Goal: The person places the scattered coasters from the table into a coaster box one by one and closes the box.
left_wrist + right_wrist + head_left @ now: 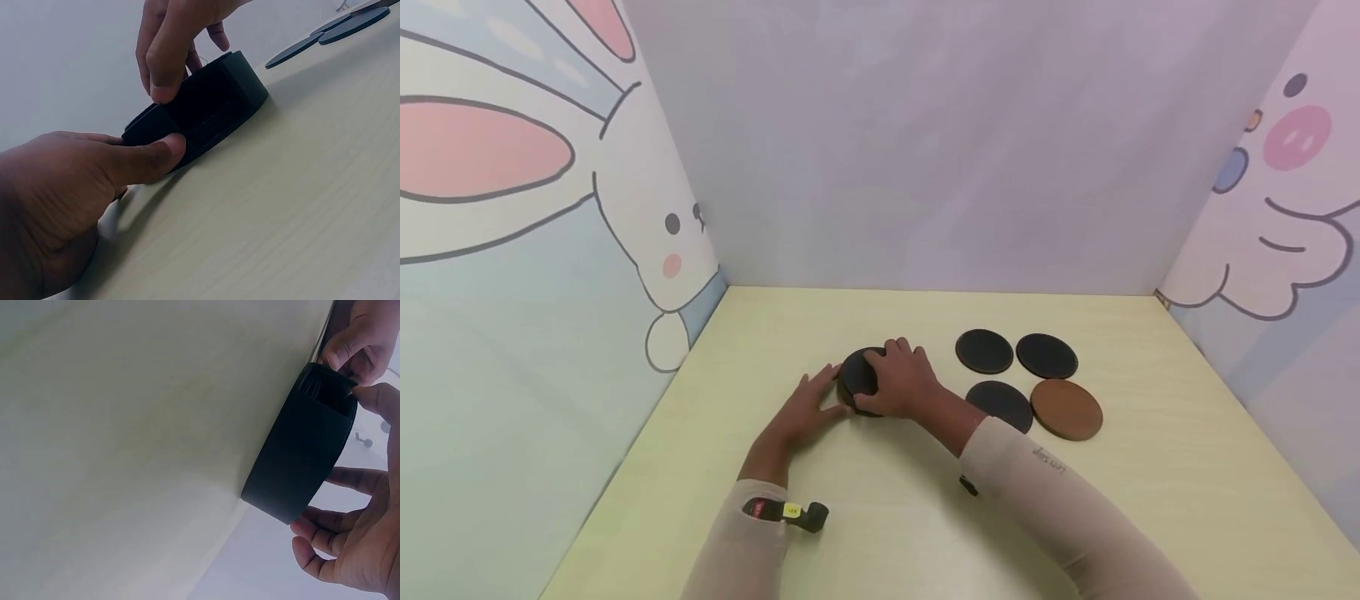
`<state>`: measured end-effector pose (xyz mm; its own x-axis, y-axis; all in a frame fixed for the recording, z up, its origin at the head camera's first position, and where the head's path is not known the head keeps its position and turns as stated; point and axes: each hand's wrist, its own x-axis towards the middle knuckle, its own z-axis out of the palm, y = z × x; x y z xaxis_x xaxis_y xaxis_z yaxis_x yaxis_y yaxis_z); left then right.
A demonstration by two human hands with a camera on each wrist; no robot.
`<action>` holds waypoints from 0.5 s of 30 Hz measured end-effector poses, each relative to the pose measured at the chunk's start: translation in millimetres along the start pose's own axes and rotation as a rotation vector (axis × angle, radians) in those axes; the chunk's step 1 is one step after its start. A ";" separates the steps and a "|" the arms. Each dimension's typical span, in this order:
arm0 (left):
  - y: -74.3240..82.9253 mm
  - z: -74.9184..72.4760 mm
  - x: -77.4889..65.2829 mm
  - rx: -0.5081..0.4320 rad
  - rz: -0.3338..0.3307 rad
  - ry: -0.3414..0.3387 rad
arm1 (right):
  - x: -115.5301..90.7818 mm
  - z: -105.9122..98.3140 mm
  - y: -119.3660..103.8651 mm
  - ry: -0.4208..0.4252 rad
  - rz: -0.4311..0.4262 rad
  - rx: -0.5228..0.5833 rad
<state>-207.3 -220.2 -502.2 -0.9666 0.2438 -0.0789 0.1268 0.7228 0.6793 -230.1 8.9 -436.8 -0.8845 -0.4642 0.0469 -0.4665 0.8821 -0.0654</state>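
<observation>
A round black coaster holder [857, 377] with a cut-out in its side wall stands on the table. My left hand [805, 417] holds it at the left, the thumb [164, 152] pressing on the wall beside the cut-out. From above, my right hand [904, 385] spans the holder, its thumb [375, 399] at the edge of the cut-out and its fingers reaching over to the far rim. Thin layered edges show within the dark cut-out [328, 390] in the right wrist view; the rest of the inside is hidden in shadow.
To the right lie two black coasters [984, 351] at the back, another black coaster [1000, 403] partly behind my right forearm, and a brown coaster [1067, 409]. A pale wooden table [880, 517] meets a plain back wall [925, 167] and cartoon-printed side walls [512, 350].
</observation>
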 end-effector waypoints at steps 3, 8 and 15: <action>0.7 -1.0 -0.8 0.001 -0.005 0.000 | -0.8 -1.0 -0.2 0.004 -0.011 -0.006; 1.6 -0.8 -1.6 -0.002 -0.008 -0.002 | -2.1 -1.6 1.0 -0.005 -0.023 -0.003; 1.9 0.7 -0.2 0.000 -0.020 0.001 | -2.7 0.6 7.1 -0.004 -0.033 0.027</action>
<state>-206.7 -218.4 -501.4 -0.9691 0.2289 -0.0922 0.1073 0.7274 0.6778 -231.0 16.4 -438.0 -0.8686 -0.4934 0.0457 -0.4954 0.8639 -0.0903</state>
